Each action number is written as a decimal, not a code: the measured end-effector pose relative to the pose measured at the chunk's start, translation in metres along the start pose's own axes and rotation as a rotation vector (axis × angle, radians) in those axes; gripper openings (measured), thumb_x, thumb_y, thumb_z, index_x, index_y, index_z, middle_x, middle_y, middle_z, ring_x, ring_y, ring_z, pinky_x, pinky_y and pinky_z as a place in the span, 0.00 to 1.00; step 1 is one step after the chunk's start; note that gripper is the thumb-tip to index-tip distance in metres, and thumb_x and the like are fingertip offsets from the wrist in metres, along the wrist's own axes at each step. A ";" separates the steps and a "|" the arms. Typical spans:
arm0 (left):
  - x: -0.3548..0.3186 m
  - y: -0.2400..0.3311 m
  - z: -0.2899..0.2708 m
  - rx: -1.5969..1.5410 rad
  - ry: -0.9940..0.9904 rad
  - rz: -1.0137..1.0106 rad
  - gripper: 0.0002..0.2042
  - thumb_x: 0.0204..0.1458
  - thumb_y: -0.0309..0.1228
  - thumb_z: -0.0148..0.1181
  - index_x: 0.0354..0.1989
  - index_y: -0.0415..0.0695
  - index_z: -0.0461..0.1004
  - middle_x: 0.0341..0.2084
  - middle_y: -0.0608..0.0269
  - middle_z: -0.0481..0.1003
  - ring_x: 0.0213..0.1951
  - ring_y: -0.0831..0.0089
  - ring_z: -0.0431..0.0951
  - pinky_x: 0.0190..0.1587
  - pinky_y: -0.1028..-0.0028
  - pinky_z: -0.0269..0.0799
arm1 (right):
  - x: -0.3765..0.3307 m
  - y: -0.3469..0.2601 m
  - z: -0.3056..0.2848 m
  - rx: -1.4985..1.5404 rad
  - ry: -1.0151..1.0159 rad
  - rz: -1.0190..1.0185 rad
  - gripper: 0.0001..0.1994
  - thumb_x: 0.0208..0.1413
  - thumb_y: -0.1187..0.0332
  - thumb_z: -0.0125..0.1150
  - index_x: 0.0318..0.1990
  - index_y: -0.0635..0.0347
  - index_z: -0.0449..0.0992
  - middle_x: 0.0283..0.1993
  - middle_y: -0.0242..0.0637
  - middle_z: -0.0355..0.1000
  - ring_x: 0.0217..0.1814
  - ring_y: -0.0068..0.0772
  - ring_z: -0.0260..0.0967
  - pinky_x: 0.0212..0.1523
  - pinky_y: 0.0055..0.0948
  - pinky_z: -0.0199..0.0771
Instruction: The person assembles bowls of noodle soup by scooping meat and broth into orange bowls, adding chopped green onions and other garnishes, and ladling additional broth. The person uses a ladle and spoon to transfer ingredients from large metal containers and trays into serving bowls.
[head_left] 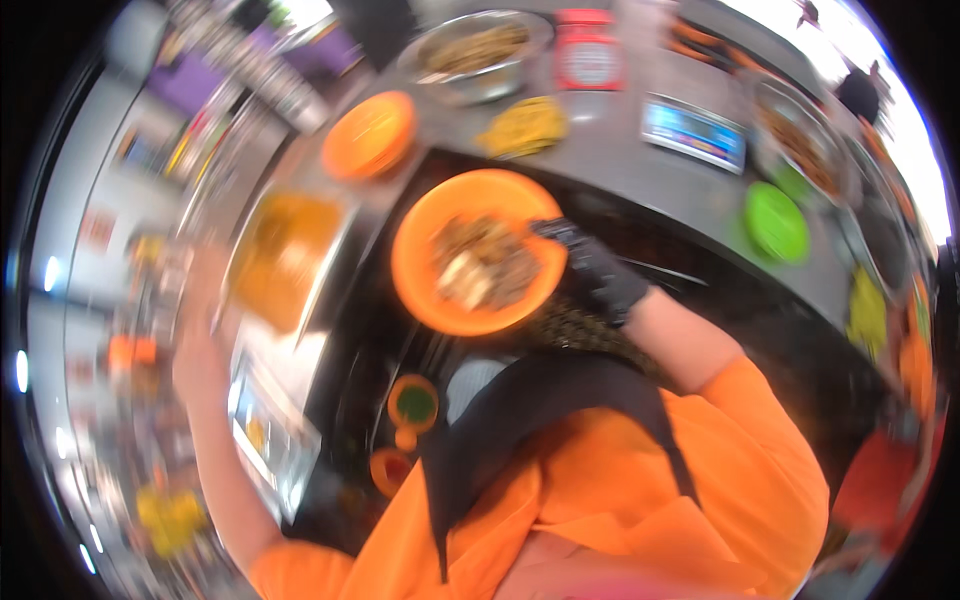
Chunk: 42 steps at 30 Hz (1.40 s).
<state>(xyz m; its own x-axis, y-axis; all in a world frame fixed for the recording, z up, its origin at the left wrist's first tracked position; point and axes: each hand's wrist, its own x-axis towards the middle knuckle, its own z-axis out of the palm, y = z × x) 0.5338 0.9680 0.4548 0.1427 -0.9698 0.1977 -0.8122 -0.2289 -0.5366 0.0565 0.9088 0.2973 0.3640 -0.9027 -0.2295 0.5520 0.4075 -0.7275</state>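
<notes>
My right hand (pixel 598 272), in a black glove, grips the right rim of an orange plate (pixel 420 262) that carries brown and pale food. The plate is held above a dark counter, in front of my chest. My left hand (pixel 200 352) is bare and stretched out to the left, beside a steel tray of yellow-orange food (pixel 285 255). Motion blur hides its fingers, so I cannot tell whether it holds anything. I wear an orange shirt and a black apron.
On the steel counter behind stand a metal bowl of brown food (pixel 480 50), a red-lidded jar (pixel 588 52), a small scale (pixel 695 130), a green disc (pixel 775 222), a second orange plate (pixel 368 133) and a yellow heap (pixel 525 125). Small cups of green sauce (pixel 413 402) and red sauce (pixel 390 468) sit below.
</notes>
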 end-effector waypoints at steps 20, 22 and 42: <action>-0.050 0.117 -0.043 -0.270 -0.307 -0.246 0.13 0.55 0.38 0.52 0.44 0.47 0.77 0.39 0.56 0.78 0.44 0.59 0.78 0.47 0.60 0.73 | 0.030 -0.013 -0.001 0.094 -0.380 0.212 0.25 0.61 0.59 0.56 0.61 0.61 0.62 0.58 0.42 0.68 0.58 0.34 0.68 0.58 0.35 0.71; -0.051 0.114 -0.039 -0.336 -0.302 -0.243 0.14 0.54 0.39 0.52 0.44 0.47 0.78 0.40 0.55 0.78 0.44 0.58 0.78 0.48 0.60 0.72 | 0.033 -0.015 -0.003 0.064 -0.383 0.216 0.25 0.61 0.59 0.56 0.61 0.61 0.62 0.58 0.42 0.68 0.58 0.33 0.69 0.57 0.35 0.73; -0.139 0.145 -0.176 -0.441 -0.098 -0.330 0.16 0.53 0.37 0.58 0.48 0.43 0.76 0.36 0.51 0.78 0.39 0.58 0.78 0.44 0.65 0.71 | 0.058 -0.010 -0.020 -0.032 -0.523 0.183 0.27 0.61 0.51 0.53 0.63 0.55 0.61 0.58 0.38 0.68 0.56 0.31 0.70 0.50 0.35 0.77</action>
<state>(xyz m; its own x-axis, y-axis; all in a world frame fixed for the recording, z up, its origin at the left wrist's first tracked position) 0.2969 1.0840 0.4940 0.4643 -0.8609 0.2081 -0.8723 -0.4851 -0.0608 0.0567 0.8499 0.2783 0.7804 -0.6253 -0.0078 0.4247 0.5391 -0.7274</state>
